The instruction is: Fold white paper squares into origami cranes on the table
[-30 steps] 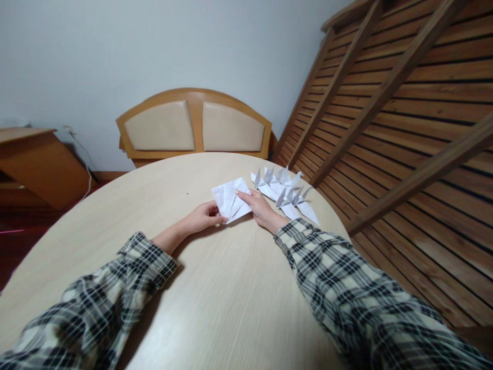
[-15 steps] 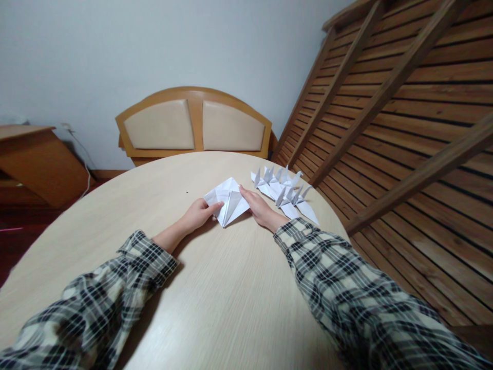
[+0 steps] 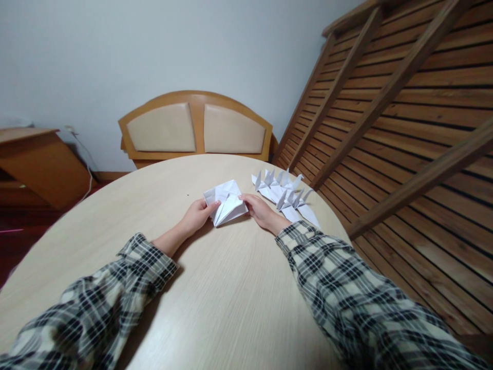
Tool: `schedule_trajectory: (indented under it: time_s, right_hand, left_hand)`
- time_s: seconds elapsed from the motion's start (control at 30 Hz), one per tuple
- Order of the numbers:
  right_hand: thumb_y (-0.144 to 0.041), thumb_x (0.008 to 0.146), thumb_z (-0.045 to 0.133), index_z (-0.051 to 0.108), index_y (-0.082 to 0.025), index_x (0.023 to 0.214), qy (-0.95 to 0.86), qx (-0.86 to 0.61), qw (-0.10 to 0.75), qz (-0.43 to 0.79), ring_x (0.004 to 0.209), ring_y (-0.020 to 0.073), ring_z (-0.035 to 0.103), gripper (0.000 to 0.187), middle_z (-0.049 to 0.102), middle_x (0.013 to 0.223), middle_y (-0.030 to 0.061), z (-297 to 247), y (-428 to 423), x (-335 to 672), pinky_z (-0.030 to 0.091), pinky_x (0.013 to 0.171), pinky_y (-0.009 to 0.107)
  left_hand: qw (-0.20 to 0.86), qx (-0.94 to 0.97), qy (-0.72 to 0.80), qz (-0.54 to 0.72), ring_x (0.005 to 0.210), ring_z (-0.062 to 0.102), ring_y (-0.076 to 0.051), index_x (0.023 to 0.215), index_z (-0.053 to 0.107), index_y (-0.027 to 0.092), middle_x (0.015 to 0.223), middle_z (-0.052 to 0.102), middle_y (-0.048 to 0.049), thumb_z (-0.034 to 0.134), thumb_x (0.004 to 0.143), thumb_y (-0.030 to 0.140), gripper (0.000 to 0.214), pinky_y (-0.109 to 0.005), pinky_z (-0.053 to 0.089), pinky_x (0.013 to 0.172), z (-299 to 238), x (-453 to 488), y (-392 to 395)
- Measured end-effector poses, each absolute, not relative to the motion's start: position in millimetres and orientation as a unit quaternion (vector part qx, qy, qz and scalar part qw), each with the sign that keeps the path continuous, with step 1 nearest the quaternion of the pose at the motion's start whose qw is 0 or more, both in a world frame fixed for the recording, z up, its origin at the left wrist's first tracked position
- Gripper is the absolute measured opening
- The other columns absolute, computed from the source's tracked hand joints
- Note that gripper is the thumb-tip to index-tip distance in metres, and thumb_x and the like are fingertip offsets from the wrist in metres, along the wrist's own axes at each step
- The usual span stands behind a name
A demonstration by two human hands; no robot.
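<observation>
A partly folded sheet of white origami paper is held between my two hands over the middle of the round table. My left hand pinches its left side, with the thumb lying on top. On the opposite side, my right hand grips the right edge between thumb and fingers. Creases and a raised flap show on the paper's face. The fingers beneath the sheet are mostly hidden. Just beyond my right hand stand several folded white paper cranes, grouped in two rows.
The pale wooden round table fills the foreground. Behind it stands a headboard with two cream panels. A slatted wooden frame leans at the right, close to the table edge. A wooden desk is at the far left.
The paper has turned slightly, and its front point has shifted left. My right thumb has moved lower along the right edge, and the flap there looks folded over. The cranes have stayed put.
</observation>
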State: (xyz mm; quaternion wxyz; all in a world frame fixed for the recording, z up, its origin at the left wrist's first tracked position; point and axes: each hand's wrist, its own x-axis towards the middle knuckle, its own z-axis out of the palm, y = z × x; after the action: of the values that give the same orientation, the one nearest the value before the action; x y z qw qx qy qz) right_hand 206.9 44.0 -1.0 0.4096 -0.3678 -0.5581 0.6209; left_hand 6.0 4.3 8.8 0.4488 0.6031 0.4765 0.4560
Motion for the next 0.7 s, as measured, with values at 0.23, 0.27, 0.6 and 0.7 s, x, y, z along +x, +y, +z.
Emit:
schedule_trajectory:
  time_s: [0.23,0.27,0.6,0.7]
  right_hand:
    - [-0.035,0.069,0.073,0.067,-0.017,0.075,-0.486,-0.362,0.448,0.658,0.07,0.0147,0.053,0.02,0.063,0.072,0.0024,5,41,209,0.04,0.064,0.028]
    - [-0.035,0.07,0.074,0.068,-0.017,0.077,-0.487,-0.359,0.448,0.659,0.071,0.015,0.054,0.02,0.064,0.074,0.0029,6,40,209,0.041,0.064,0.028]
    - [-0.042,0.07,0.076,0.067,-0.016,0.078,-0.484,-0.358,0.466,0.648,0.067,0.0126,0.054,0.029,0.064,0.073,0.0016,-2,44,207,0.043,0.065,0.027]
    - [-0.045,0.069,0.076,0.065,-0.016,0.077,-0.485,-0.362,0.482,0.633,0.065,0.0122,0.053,0.032,0.061,0.071,0.0002,-4,45,206,0.042,0.063,0.027]
  left_hand:
    - [0.437,0.607,0.477,0.462,0.06,0.047,-0.014,0.077,0.064,0.012,0.068,0.06,-0.0038,0.061,0.081,0.041,0.03,-0.028,0.036,0.058,8,6,6]
    - [0.438,0.607,0.474,0.464,0.062,0.048,-0.014,0.079,0.064,0.011,0.071,0.062,-0.0044,0.06,0.082,0.042,0.031,-0.028,0.038,0.06,8,6,6]
    - [0.428,0.641,0.437,0.464,0.095,0.06,-0.025,0.12,0.058,0.011,0.111,0.066,-0.014,0.072,0.076,0.043,0.057,-0.036,0.048,0.081,8,7,8]
    - [0.408,0.631,0.452,0.481,0.112,0.056,-0.03,0.146,0.031,0.012,0.127,0.058,-0.0185,0.079,0.069,0.039,0.095,-0.041,0.045,0.093,6,7,9]
